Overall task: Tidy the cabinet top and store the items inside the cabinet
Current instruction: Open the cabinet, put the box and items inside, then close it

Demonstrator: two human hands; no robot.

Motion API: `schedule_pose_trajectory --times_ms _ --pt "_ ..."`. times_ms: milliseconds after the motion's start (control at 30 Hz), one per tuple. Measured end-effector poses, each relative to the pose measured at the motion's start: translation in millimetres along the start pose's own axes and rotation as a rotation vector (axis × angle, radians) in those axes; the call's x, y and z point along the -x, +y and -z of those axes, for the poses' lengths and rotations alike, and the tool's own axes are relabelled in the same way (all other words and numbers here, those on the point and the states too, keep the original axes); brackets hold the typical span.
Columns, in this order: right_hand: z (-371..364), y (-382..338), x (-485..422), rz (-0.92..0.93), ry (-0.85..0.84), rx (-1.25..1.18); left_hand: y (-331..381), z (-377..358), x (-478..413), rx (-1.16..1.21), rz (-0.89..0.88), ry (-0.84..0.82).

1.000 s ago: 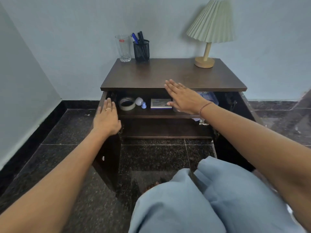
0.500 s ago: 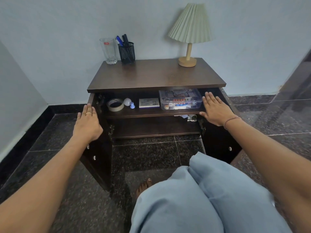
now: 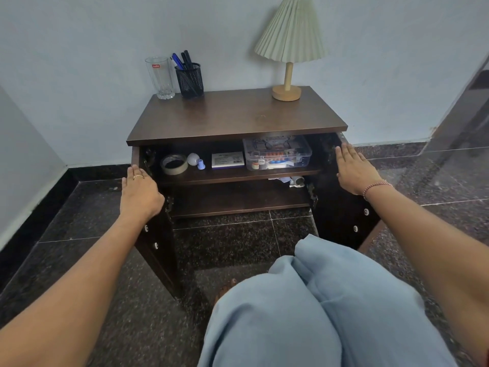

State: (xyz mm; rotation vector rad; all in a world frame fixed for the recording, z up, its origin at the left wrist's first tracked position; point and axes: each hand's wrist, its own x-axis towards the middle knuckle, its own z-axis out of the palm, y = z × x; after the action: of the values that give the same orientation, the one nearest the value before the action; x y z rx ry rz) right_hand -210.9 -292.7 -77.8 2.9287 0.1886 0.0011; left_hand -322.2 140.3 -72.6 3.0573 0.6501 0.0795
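A dark wooden cabinet [image 3: 238, 117] stands against the wall with both doors swung open. My left hand [image 3: 139, 192] lies flat on the top edge of the left door [image 3: 158, 250]. My right hand [image 3: 356, 169] rests flat on the right door [image 3: 341, 218]. Neither hand holds anything. The upper shelf holds a roll of tape [image 3: 174, 164], a small white ball [image 3: 193, 158], a small blue cap [image 3: 201, 164], a flat box [image 3: 227, 160] and a clear plastic box [image 3: 276, 152] of small items. A drinking glass [image 3: 160, 76], a black mesh pen holder [image 3: 190, 78] and a lamp [image 3: 289, 46] stand on top.
Some crumpled items [image 3: 288, 180] lie at the right of the lower shelf. My knees in light blue trousers [image 3: 317, 308] are in front of the cabinet on the dark granite floor [image 3: 79, 213]. Walls close in behind and on the left.
My right hand drew back from the clear plastic box on the shelf and moved right onto the right door. My left hand stayed on the left door.
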Motion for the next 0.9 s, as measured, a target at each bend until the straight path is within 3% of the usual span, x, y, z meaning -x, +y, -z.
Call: schedule_pose_trajectory --times_ms 467,900 --pt "4 -33 -6 -0.139 0.079 -0.193 42 1 -2 0.129 0.111 0.056" --pt "12 -69 -32 -0.399 0.280 -0.911 79 -6 -23 0.428 0.281 0.166"
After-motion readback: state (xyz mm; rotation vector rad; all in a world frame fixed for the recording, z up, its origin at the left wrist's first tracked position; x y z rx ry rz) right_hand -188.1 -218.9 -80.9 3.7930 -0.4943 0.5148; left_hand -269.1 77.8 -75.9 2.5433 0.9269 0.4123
